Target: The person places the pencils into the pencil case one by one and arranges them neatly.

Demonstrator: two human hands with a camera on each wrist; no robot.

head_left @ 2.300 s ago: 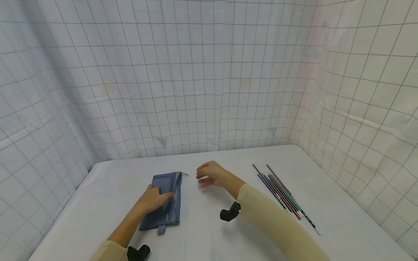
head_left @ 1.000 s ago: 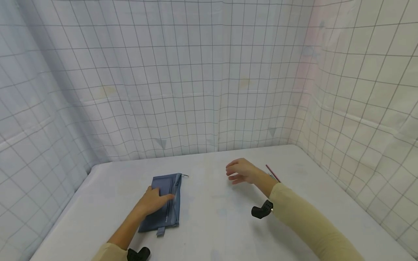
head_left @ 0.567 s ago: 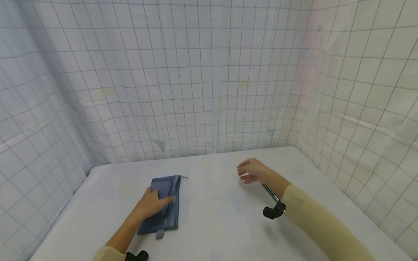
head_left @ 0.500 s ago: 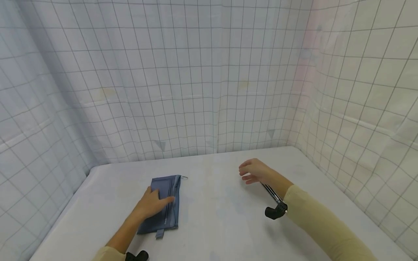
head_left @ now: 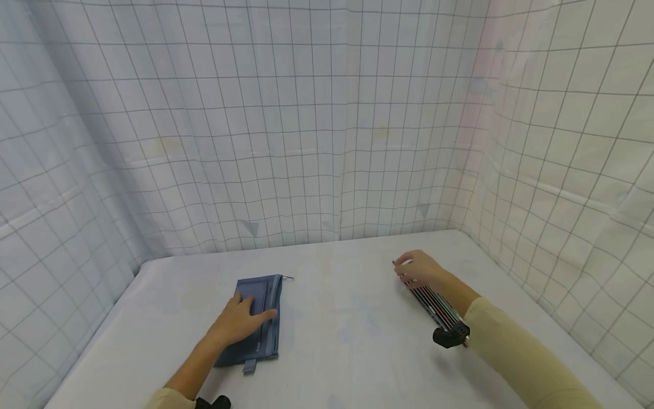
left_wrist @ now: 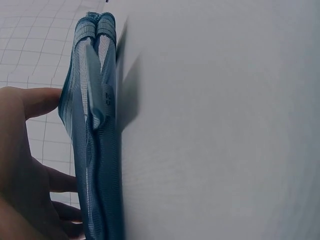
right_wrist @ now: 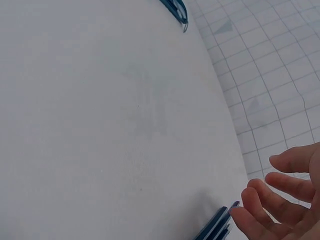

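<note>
My left hand (head_left: pixel 237 324) rests with spread fingers on a flat blue zip pouch (head_left: pixel 263 288) at the left of the table. In the left wrist view the pouch (left_wrist: pixel 105 165) appears edge-on, its zipper side facing the camera, with thumb and fingertips against its upper face. My right hand (head_left: pixel 419 270) is over the far end of a bunch of several slim pencils (head_left: pixel 434 307) at the right, fingers loosely bent. The right wrist view shows its fingers (right_wrist: pixel 280 202) apart, nothing between them, close above the pencil tips (right_wrist: pixel 215 227). My forearm hides part of the bunch.
A white cloth covers the table (head_left: pixel 332 318). Grid-patterned curtains (head_left: pixel 317 142) hang behind it and along both sides. Each wrist carries a black camera, such as the right wrist camera (head_left: pixel 451 335), low over the pencils' near end.
My right hand has moved right from beside the pouch to over the pencils, and its fingers have lowered toward them. The left hand has stayed on the pouch.
</note>
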